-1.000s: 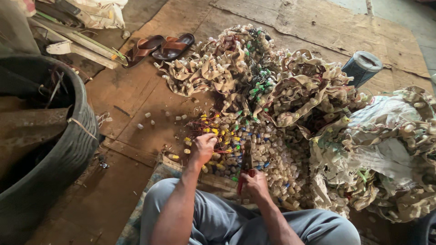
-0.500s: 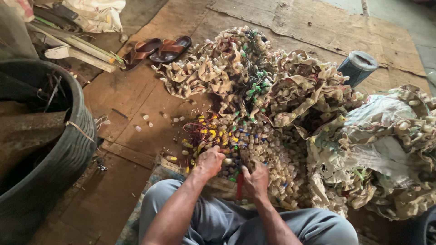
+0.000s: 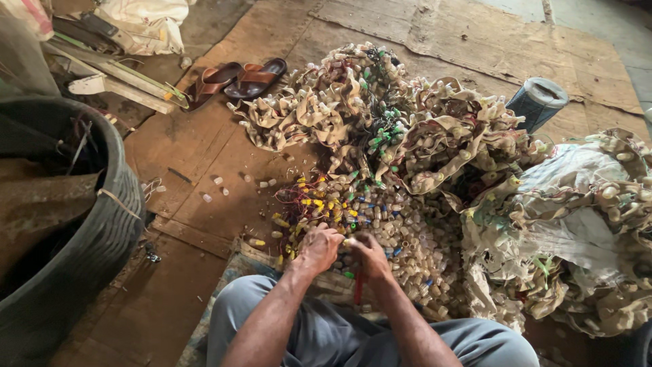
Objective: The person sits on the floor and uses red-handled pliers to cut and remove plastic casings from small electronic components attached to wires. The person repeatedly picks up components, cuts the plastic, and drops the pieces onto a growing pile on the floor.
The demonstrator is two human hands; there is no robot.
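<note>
Both hands meet just above the person's knees, at the near edge of the heap of small caps (image 3: 380,224). The left hand (image 3: 319,248) is curled narrow, its fingertips pinched on one small pale piece (image 3: 348,241) from the heap; the right hand (image 3: 372,257) closes on the same piece from the other side and also holds a slim red-handled tool (image 3: 358,285) that hangs down toward the lap — its working end is hidden, so what kind of tool it is cannot be told.

The piece looks like a light, hard plastic cap or socket with thin wire attached — stiff in the body, easy to pinch across its sides, and likely to slip or roll if held by the rounded end. The wires look soft and prone to snagging on neighbours.

Beyond the heap lies a tangle of cream-coloured strips (image 3: 380,115) studded with the same caps. Left of the heap, loose caps dot the board floor (image 3: 204,156); farther left stands a dark round tub (image 3: 102,224). Brown sandals (image 3: 234,78) lie beyond-left of it, and a grey-blue cylinder (image 3: 538,102) beyond-right.
</note>
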